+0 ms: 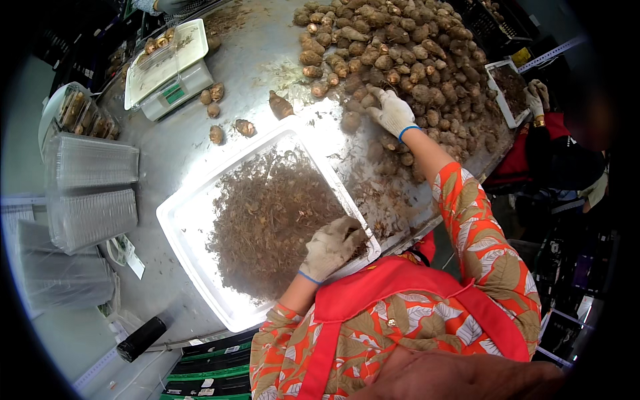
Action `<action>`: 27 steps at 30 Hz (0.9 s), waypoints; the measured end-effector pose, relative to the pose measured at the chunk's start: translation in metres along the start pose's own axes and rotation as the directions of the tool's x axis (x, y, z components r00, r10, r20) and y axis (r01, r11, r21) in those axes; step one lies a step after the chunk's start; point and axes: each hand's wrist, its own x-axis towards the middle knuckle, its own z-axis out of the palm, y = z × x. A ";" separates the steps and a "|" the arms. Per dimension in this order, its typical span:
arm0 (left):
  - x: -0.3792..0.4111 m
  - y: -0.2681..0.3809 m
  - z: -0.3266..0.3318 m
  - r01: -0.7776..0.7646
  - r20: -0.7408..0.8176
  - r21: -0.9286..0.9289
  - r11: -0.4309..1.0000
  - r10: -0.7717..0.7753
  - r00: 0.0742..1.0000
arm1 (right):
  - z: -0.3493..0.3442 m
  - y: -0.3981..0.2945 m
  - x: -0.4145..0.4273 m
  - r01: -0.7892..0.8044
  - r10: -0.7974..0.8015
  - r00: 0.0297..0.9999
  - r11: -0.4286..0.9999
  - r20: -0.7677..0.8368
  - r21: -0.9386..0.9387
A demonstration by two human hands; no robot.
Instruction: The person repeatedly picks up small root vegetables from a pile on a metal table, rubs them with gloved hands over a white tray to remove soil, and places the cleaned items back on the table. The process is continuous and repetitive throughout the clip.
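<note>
My right hand [392, 111], in a white knit glove with a blue cuff, reaches to the near edge of a large heap of small brown taro corms [400, 55]. Its thumb and fingertips are at a corm; whether they grip it is unclear. My left hand [332, 247], gloved alike, is curled at the right rim of a white plastic tray [192, 265], close to my body. Whatever those fingers may hold is hidden. Dry brown root fibres and peelings [272, 220] fill much of the tray.
A scale [175, 92] stands at the far left, with several loose corms [216, 134] nearby. Stacked clear plastic containers [92, 187] line the left edge. A co-worker's gloved hands [536, 97] are beside a smaller white tray [501, 102] at right. Peelings litter the metal table [175, 295].
</note>
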 end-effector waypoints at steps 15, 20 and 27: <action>-0.006 -0.022 0.011 -0.110 -0.307 0.421 0.900 0.256 0.917 | -0.033 0.008 -0.046 -0.442 -0.333 0.875 -0.253 0.352 0.861; 0.017 -0.012 -0.016 -0.007 -0.399 -0.040 0.999 -0.010 0.917 | -0.041 -0.043 -0.097 -0.442 -0.513 0.805 -0.185 0.298 0.877; 0.021 0.019 -0.029 -0.065 -0.342 -0.536 0.842 -0.146 0.928 | -0.023 -0.079 -0.159 -0.313 -0.342 0.828 0.377 0.445 0.872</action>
